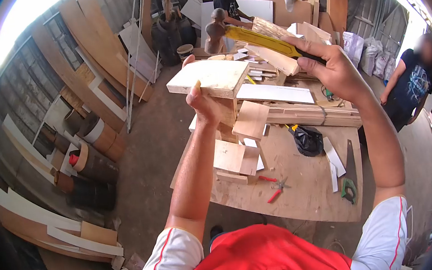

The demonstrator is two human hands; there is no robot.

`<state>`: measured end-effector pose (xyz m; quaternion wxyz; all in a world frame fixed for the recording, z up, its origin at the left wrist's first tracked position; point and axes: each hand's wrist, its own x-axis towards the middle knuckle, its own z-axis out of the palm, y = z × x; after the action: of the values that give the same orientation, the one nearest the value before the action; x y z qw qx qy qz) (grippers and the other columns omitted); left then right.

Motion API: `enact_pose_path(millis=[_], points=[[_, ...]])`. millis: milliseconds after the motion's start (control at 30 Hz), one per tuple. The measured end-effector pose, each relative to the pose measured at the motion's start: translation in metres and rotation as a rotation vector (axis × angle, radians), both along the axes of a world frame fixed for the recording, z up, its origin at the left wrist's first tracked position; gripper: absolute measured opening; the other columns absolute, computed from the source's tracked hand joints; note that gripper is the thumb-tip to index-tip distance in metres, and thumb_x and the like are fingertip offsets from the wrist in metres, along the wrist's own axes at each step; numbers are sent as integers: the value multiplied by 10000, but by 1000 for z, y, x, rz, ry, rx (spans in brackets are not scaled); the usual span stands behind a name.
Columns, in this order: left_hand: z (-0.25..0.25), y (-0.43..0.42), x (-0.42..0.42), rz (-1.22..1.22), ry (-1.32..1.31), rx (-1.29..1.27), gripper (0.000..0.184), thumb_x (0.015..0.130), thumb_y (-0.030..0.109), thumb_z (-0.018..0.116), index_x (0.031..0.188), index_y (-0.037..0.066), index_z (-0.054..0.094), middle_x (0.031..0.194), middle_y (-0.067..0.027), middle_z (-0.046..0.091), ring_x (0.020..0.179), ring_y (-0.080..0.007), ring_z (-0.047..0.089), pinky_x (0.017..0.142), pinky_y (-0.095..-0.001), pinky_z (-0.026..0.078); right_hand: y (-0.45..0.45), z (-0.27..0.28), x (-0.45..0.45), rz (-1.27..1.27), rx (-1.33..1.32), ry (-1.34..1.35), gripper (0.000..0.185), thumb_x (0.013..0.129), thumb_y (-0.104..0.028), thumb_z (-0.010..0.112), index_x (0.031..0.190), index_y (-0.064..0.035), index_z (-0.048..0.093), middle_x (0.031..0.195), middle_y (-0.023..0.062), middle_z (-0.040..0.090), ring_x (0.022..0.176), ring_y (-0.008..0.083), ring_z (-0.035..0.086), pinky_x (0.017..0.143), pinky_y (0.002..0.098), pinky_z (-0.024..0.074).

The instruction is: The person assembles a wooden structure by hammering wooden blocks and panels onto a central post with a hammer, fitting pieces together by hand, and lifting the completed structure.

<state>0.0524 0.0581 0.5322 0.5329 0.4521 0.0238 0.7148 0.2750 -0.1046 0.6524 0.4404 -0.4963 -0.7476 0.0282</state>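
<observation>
My left hand [204, 101] grips a wooden board assembly [209, 75], with the thumb on its near edge. A flat pale board forms its top, and an upright piece shows beneath it. Raised on the right, my right hand [330, 67] is wrapped round the dark grip of a hammer [264, 41] with a yellow handle. The hammer's rusty metal head [214, 32] is up behind the assembly, apart from it in the picture. Below my left hand, small wooden blocks [229, 155] sit on the workbench [297, 194].
Red-handled pliers [275, 188], a black plastic bag [308, 140] and a green-handled handsaw [349, 188] lie on the bench. A bundle of wood strips [316, 114] lies beyond. One person [226, 4] is at the back, another [409, 79] at the right. Boards lean along the left wall.
</observation>
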Motion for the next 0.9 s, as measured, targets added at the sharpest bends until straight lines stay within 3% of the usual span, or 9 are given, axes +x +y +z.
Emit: enact_pose_path(millis=[100,133,267,400,533,667,767,800,900], points=[[7,-9,2,39,30,-28,733,871,460,422,1458,21,453,1290,-149,570,1238,-282,575,1097,-420,432,-6,13,3,-119,-98,-264,432,970,-93,674,1399,-145,648,1068,127,768,875,89,630,854,277,516],[4,-5,3,38,29,-13,715,885,449,398,1458,25,456,1290,-152,573,1234,-282,580,1102,-414,427,-7,16,3,-57,-111,-226,447,993,-78,649,1437,-101,604,1236,110,739,1010,85,626,980,269,500],[1,-1,4,91,75,18,712,902,468,389,1461,32,451,1293,-160,575,1241,-289,578,1108,-424,426,-3,8,-3,-6,34,-90,442,983,-55,647,1420,-120,626,1166,106,755,996,89,636,967,264,500],[-4,2,8,35,15,9,709,902,466,397,1460,32,452,1301,-166,579,1257,-300,575,1110,-436,430,-8,22,-4,-91,-136,-259,436,998,-83,653,1430,-128,621,1184,69,735,1024,95,642,984,270,513],[-4,4,8,93,57,4,733,878,480,428,1457,31,445,1320,-176,575,1267,-315,570,1118,-442,427,10,16,5,5,28,-86,399,983,-137,671,1382,-149,659,1270,144,724,1056,142,681,982,315,499],[0,-1,10,78,53,10,739,863,476,439,1456,34,438,1332,-185,571,1265,-323,570,1115,-446,430,2,30,0,-88,-144,-303,403,980,-144,675,1380,-201,666,1276,134,723,1063,139,683,989,316,504],[-7,8,10,48,32,-4,731,862,467,436,1458,43,438,1322,-184,570,1256,-325,572,1107,-448,437,13,27,10,9,36,-286,411,976,-160,686,1384,-201,663,1221,130,746,1028,124,684,960,308,513],[-7,7,9,54,45,4,735,862,473,438,1459,45,436,1319,-184,570,1253,-326,572,1104,-448,439,15,24,9,57,16,-115,414,976,-161,688,1387,-199,662,1199,133,753,999,112,679,938,307,516],[-3,2,10,63,59,7,752,860,497,446,1464,49,431,1310,-184,571,1246,-326,574,1097,-446,443,12,19,10,-54,-68,-290,432,988,-96,662,1419,-103,621,1237,109,737,1071,126,668,989,286,520]])
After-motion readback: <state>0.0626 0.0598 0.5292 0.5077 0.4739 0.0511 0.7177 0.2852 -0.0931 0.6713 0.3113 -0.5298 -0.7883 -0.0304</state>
